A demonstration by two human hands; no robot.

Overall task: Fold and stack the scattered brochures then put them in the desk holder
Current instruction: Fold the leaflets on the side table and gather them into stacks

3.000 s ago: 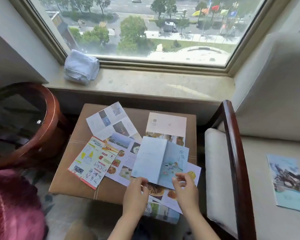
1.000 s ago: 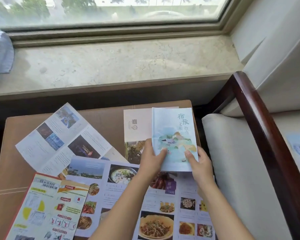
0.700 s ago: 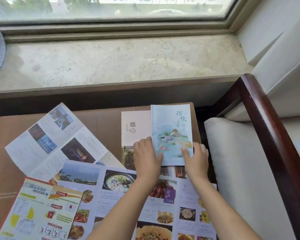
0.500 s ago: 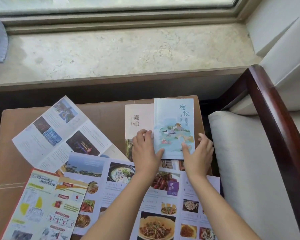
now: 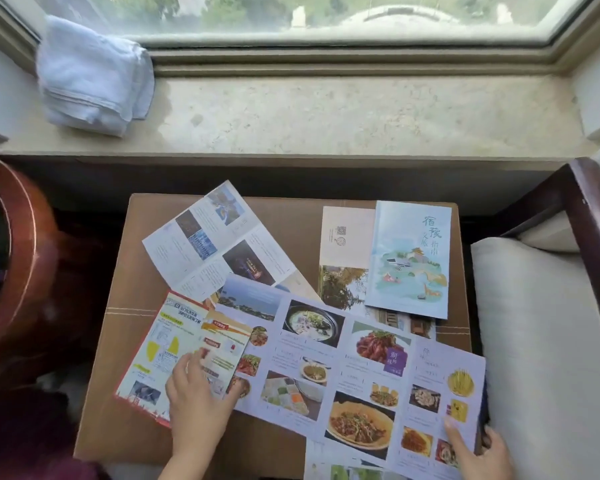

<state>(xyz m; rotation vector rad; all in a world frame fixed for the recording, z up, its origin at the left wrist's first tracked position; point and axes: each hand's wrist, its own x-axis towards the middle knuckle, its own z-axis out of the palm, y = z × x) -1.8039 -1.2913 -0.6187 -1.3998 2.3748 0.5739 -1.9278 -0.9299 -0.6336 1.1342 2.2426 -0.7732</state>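
One blue brochure (image 5: pixel 409 261) lies folded at the far right corner of the surface (image 5: pixel 118 434), on top of a cream brochure (image 5: pixel 345 237) with a QR code. The step in hand seems to be the next fold. The big food brochure (image 5: pixel 343 368) is spread open along the near edge, from the middle to the right edge. The right hand (image 5: pixel 478 452) has its grip closed on this brochure's near right corner, with one finger on top and the others behind the edge. The left hand (image 5: pixel 196 400) rests with an open grip and flat fingers on the yellow and red leaflet (image 5: pixel 167 351), near the left edge. A white brochure (image 5: pixel 215 240) lies unfolded towards the far edge.

I think the next move calls for lifting the right panel over along its crease while the left hand keeps the sheet from sliding.

The blue cover reads, as far as I can tell, 宿豫 文旅 指南. The purple label on the food brochure is too small to read. The desk holder is not in view.
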